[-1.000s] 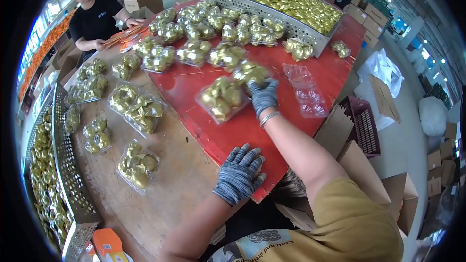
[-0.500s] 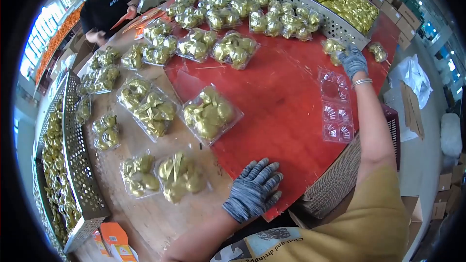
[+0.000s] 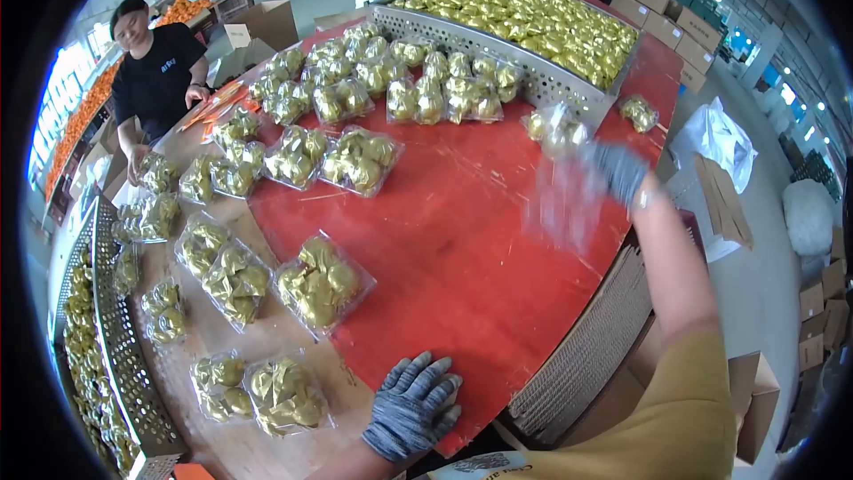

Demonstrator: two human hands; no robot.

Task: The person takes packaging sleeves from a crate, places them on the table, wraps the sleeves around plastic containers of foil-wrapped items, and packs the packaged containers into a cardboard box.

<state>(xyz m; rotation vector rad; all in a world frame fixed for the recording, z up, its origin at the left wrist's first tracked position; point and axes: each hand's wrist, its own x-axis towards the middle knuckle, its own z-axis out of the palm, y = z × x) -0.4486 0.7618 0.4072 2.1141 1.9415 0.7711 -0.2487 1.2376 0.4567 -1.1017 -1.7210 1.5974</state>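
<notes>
My left hand (image 3: 413,407), in a grey glove, lies spread on the near edge of the red tabletop (image 3: 444,276). At the right, my gloved right hand (image 3: 615,171) is blurred by motion, with a clear plastic tray (image 3: 562,212) smeared beside its fingers. Whether the fingers grip the tray cannot be told. Just beyond them, gold-wrapped pieces (image 3: 555,128) sit near the metal bin's corner. A clear pack of gold pieces (image 3: 322,284) rests left of centre, and two more packs (image 3: 283,394) lie at the lower left.
A perforated metal bin (image 3: 582,105) full of gold pieces stands at the back. Another bin (image 3: 133,364) runs along the left edge. Several gold packs (image 3: 360,160) line the table. A person in black (image 3: 160,71) stands across at the left. Stacked cardboard (image 3: 586,338) is below the right edge.
The camera view has shifted. My right hand has moved from the gold pieces near the bin's corner towards me, and the clear tray is now blurred. My left hand stays spread on the table.
</notes>
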